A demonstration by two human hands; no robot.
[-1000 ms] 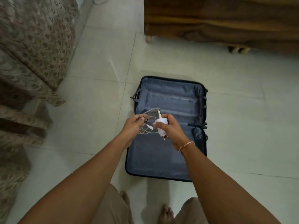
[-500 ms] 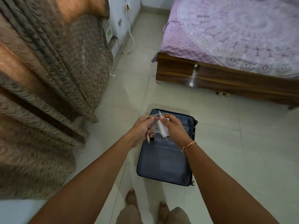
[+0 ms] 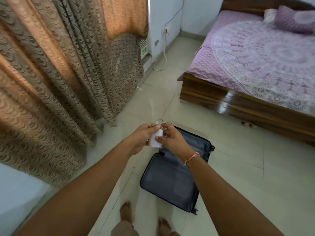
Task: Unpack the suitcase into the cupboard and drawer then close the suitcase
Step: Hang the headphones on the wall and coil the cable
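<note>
A dark suitcase [image 3: 170, 181] lies open on the tiled floor just ahead of my feet, its grey lining showing and nothing visible inside. Above its far left corner both hands hold a white charger plug [image 3: 156, 138] with its coiled cable. My left hand [image 3: 141, 135] grips the plug and cable from the left. My right hand [image 3: 172, 138] pinches the plug from the right, thumb on its face. The plug's metal pins point down. No cupboard or drawer is in view.
Patterned brown curtains [image 3: 68, 82] hang along the left. A wooden bed [image 3: 238, 103] with a purple cover stands at the right. A white cord [image 3: 164, 60] trails from a wall socket at the back. My bare feet [image 3: 126, 212] stand on the pale tiles.
The view has risen and swung up and left, so the suitcase sits lower and smaller. Both hands have kept hold of the charger and lifted it higher above the case.
</note>
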